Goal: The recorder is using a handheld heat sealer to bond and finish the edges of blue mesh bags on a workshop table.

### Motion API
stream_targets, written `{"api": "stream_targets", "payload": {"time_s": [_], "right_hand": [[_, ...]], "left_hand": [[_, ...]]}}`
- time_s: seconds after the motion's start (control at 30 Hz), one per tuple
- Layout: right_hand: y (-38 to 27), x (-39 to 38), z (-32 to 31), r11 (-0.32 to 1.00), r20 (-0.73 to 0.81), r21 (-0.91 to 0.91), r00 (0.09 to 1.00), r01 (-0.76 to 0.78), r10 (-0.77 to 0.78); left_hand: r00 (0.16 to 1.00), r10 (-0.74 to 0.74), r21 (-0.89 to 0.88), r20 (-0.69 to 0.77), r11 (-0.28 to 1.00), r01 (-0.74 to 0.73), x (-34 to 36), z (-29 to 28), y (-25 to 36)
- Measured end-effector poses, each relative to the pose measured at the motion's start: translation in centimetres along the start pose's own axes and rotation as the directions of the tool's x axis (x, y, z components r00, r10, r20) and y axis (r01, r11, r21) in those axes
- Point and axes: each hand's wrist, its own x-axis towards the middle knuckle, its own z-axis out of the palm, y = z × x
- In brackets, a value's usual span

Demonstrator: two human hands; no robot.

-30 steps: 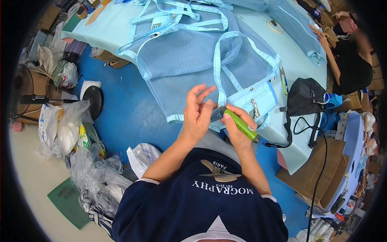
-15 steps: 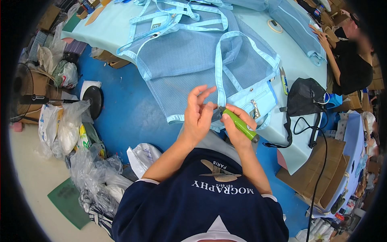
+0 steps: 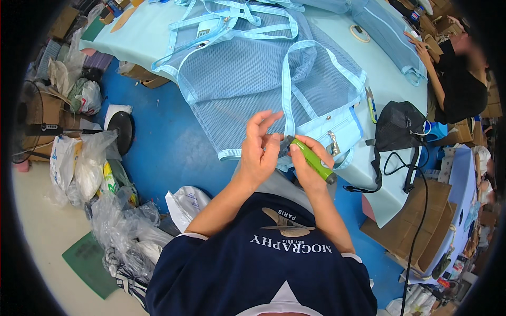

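A thick green marker (image 3: 312, 158) with dark ends is gripped in my right hand (image 3: 311, 171), thumb and fingers wrapped along its barrel. My left hand (image 3: 259, 152) meets its dark front end with thumb and forefinger pinched together, while the other fingers are raised and curled. Just beyond both hands lies a light blue mesh bag (image 3: 237, 79) with pale blue trim and looped straps, spread on the table. A pale blue pocket panel (image 3: 332, 129) with a small silvery piece on it sits beside my right hand.
On the pale blue-covered table (image 3: 392, 200) lie a black mesh pouch (image 3: 395, 126) with straps, scissors (image 3: 371, 105) and a tape roll (image 3: 360, 33). Another person's hand (image 3: 420, 50) rests on a rolled blue mesh piece. Plastic bags (image 3: 95, 168) and a fan crowd the left.
The marker has shifted slightly up and left toward my left hand's fingertips. Otherwise my hands and the mesh bag stay almost in place.
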Motion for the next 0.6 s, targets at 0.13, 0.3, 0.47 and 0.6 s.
{"api": "stream_targets", "payload": {"time_s": [0.13, 0.3, 0.47, 0.6], "right_hand": [[-0.3, -0.1, -0.2, 0.997, 0.044, 0.067, 0.998, 0.037, -0.040], [0.0, 0.0, -0.1, 0.999, 0.020, 0.045, 1.000, 0.016, -0.017], [0.5, -0.4, -0.1, 0.994, 0.016, 0.030, 0.994, 0.108, -0.109], [-0.8, -0.1, -0.2, 0.998, 0.034, 0.055, 0.999, -0.026, 0.024]], "left_hand": [[1.000, 0.006, 0.002, -0.011, 1.000, -0.006, 0.0, 0.0, -0.2], [0.999, 0.040, 0.019, 0.000, 0.999, -0.040, 0.0, 0.2, -0.1], [1.000, -0.005, -0.002, 0.001, 1.000, 0.005, -0.1, 0.1, 0.1], [1.000, 0.008, 0.026, 0.016, 1.000, -0.008, 0.0, -0.1, -0.1]]}}
